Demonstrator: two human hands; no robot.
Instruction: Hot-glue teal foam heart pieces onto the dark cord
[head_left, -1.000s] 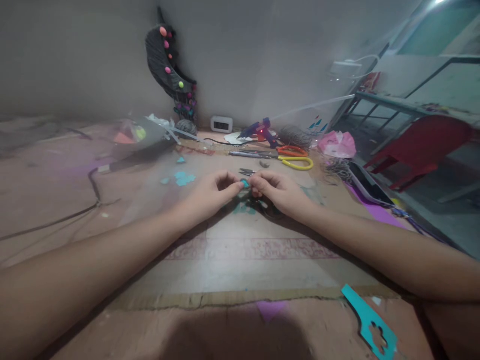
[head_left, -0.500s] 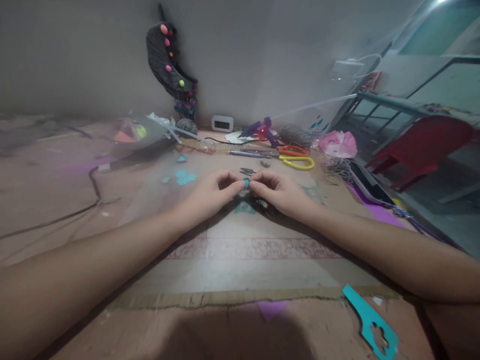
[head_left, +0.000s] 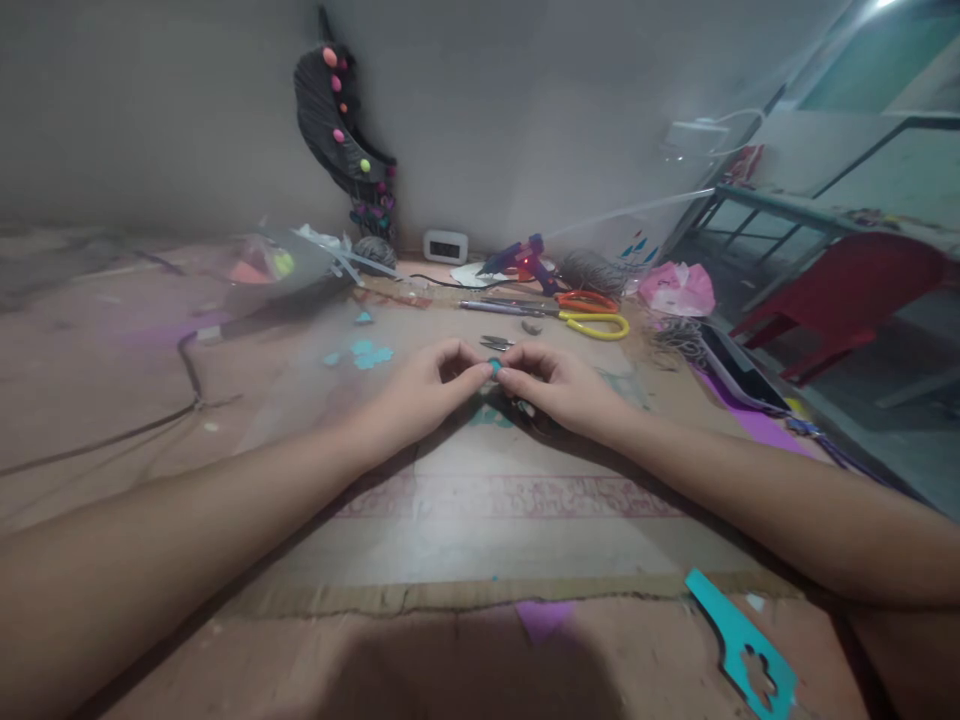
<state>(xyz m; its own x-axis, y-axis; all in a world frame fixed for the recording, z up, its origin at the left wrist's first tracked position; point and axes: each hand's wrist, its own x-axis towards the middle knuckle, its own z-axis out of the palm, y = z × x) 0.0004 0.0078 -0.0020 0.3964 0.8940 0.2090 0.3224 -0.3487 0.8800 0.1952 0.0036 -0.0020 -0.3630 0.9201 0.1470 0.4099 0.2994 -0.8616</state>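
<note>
Grey wall [head_left: 540, 110] rose behind a cluttered worktop, where a pale sheet with a red-patterned band [head_left: 480, 555] lay in front of the person. At its middle, a small turquoise piece [head_left: 495, 368] sat between the fingertips of both hands, mostly hidden by them. From where I stood, the left hand [head_left: 442, 385] had thumb and forefinger pinched on its left side, the fingers curled to leave a rounded gap behind the tips. Opposite, the right hand [head_left: 555, 380] mirrored that pose, thumb and bent forefinger together at the piece's right side, the tips of the two hands almost meeting. Both wrists were low and fairly straight, and the bare forearms slanted in from the near left and near right corners, making a broad V.

Just beyond the fingertips showed dark pointed blades [head_left: 495, 343]; dim turquoise shapes [head_left: 491, 415] lay below the hands. To the left was a pale turquoise flower-like cutout [head_left: 371, 354]. Farther off, to the right, lay yellow-handled scissors [head_left: 615, 325], with a glue gun [head_left: 529, 262] behind them. At the near right rested a turquoise strip [head_left: 739, 640] with a flower-shaped hole.
</note>
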